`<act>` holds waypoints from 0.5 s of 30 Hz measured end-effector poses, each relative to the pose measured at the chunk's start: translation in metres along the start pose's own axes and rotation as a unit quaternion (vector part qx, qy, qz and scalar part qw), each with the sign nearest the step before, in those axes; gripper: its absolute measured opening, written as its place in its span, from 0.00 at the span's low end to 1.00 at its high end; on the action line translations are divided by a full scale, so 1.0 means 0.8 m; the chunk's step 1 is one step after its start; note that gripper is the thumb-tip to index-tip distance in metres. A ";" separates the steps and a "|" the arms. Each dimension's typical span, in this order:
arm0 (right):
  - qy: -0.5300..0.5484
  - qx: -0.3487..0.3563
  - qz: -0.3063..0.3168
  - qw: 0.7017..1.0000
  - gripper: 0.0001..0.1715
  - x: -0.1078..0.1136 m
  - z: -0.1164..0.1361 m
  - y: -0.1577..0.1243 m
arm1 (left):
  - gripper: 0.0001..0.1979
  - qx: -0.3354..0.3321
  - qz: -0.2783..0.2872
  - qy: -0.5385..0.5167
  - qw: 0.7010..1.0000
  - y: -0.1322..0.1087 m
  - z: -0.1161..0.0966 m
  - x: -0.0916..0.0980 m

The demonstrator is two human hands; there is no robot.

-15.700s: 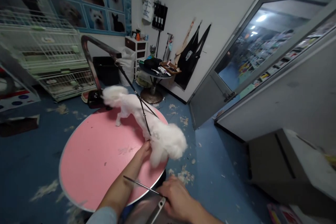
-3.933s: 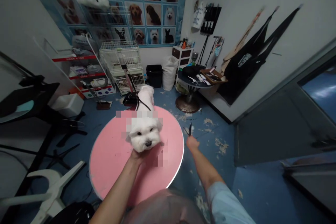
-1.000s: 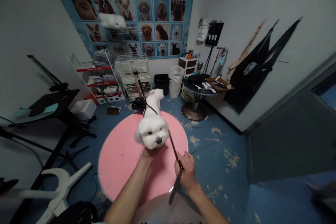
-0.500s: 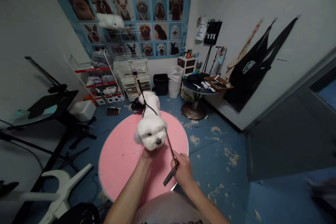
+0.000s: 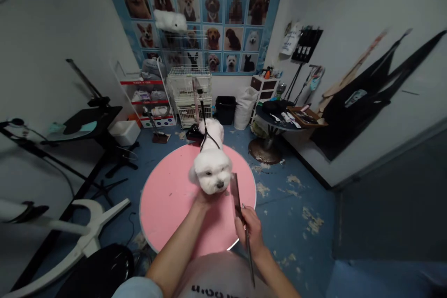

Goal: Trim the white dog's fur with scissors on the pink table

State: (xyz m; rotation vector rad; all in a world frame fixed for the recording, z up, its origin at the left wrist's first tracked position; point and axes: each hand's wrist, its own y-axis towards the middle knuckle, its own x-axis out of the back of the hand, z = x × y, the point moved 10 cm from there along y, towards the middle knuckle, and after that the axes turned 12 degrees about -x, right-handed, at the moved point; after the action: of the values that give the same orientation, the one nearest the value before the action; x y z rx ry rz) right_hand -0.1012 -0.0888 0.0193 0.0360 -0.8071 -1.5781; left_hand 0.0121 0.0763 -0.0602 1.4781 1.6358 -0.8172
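A white fluffy dog (image 5: pixel 212 170) stands on a round pink grooming table (image 5: pixel 164 195), facing me, with a black loop round its neck and body. My left hand (image 5: pixel 206 198) cups the dog's chin from below; its fingers are mostly hidden under the fur. My right hand (image 5: pixel 252 228) is closed round a comb (image 5: pixel 236 191) and a pair of scissors (image 5: pixel 250 258). The comb points up beside the dog's cheek, a little apart from it. The scissors' blades point back down toward me.
Clumps of cut fur (image 5: pixel 312 219) lie on the blue floor. To the right stands a dark round table (image 5: pixel 270 116) with tools and a wooden tray (image 5: pixel 307 116). Wire cages (image 5: pixel 190 88) and a black bin (image 5: pixel 225 109) stand behind. A white stand base (image 5: pixel 94 228) is at left.
The tools in my right hand have turned over: the scissors pointed at the dog's cheek before, and now the comb does. My left hand stays under the chin. The view has shifted left.
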 end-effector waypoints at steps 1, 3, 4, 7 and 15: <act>0.001 0.031 0.016 0.999 0.14 -0.004 0.012 -0.003 | 0.14 0.012 -0.025 -0.015 0.999 0.000 0.005 0.006; -0.011 0.055 0.037 0.998 0.15 -0.014 0.027 -0.005 | 0.10 0.046 -0.073 -0.042 0.995 -0.001 0.016 0.018; -0.021 0.055 0.042 0.997 0.16 -0.021 0.030 -0.006 | 0.08 0.061 -0.084 -0.045 0.994 -0.002 0.020 0.023; -0.034 0.073 0.067 0.994 0.17 -0.044 0.043 -0.012 | 0.08 0.080 -0.114 -0.054 0.989 -0.009 0.022 0.031; -0.026 0.089 0.048 0.995 0.21 -0.045 0.049 -0.013 | 0.22 0.081 -0.102 -0.026 0.991 -0.013 0.019 0.020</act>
State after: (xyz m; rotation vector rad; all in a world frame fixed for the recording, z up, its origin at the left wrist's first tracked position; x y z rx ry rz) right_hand -0.1210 -0.0394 0.0282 0.0843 -0.9737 -1.4184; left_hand 0.0035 0.0705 -0.0821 1.4011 1.7356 -1.1162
